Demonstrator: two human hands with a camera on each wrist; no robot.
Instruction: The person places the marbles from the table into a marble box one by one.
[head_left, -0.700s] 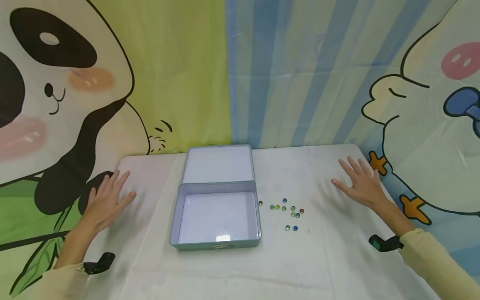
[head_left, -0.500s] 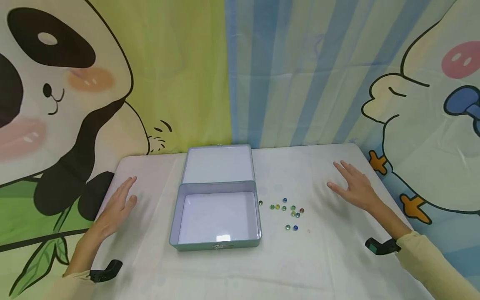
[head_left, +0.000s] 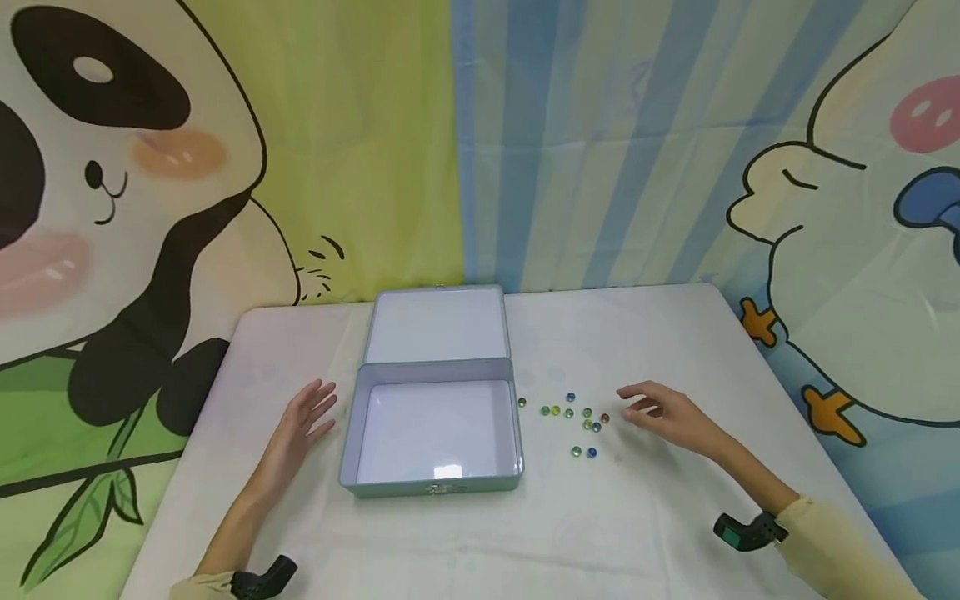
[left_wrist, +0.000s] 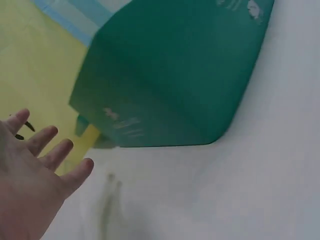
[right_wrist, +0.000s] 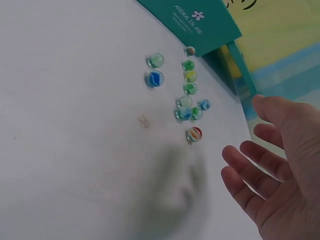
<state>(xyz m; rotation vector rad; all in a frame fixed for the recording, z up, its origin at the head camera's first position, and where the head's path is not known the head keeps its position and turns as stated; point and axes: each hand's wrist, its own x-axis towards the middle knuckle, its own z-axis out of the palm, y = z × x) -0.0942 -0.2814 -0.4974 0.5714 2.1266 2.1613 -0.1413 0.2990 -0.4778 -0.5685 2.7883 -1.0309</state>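
Note:
A green metal box [head_left: 435, 486] stands in the middle of the table with its lid [head_left: 438, 327] folded back, its pale inside bare. Several glass marbles lie loose to its right, among them a red-striped marble [right_wrist: 195, 134] and a blue marble [right_wrist: 154, 78]. My left hand [head_left: 298, 421] hovers left of the box, fingers loosely spread and holding nothing; the left wrist view shows the box's green side [left_wrist: 165, 75] beyond it. My right hand [head_left: 671, 417] is just right of the marbles, fingers slightly bent, apart from them and holding nothing.
A white cloth [head_left: 480, 550] covers the table. Behind it hangs a curtain [head_left: 375, 150] with cartoon animals. One marble [head_left: 522, 402] lies close against the box's right side. A small faint mark [right_wrist: 143, 121] shows on the cloth near the marbles.
Both hands have come inward: the left moved right toward the box, the right moved left and down toward the marbles, its fingers bending. Box and marbles stay put.

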